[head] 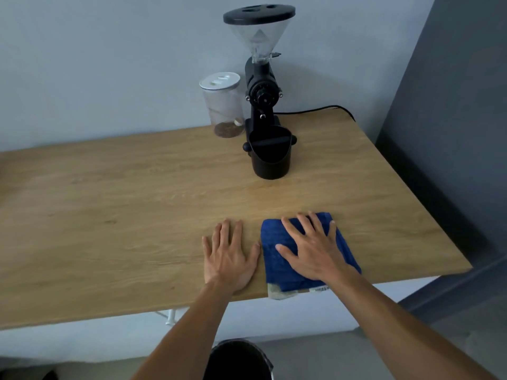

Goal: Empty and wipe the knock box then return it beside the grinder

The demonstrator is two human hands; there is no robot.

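Both hands lie flat and spread, gripping nothing: left hand [230,256] on the bench [109,209], right hand [312,248] pressing the blue cloth [277,259]; the knock box [270,154] stands far off, touching the grinder [260,86], so either nothing is begun or all is done

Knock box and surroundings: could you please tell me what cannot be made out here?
- Head view: knock box interior, too dark to show grounds.
- Dark container on the floor, cut off by the bottom edge.
- Blue cloth, middle hidden under the right hand.
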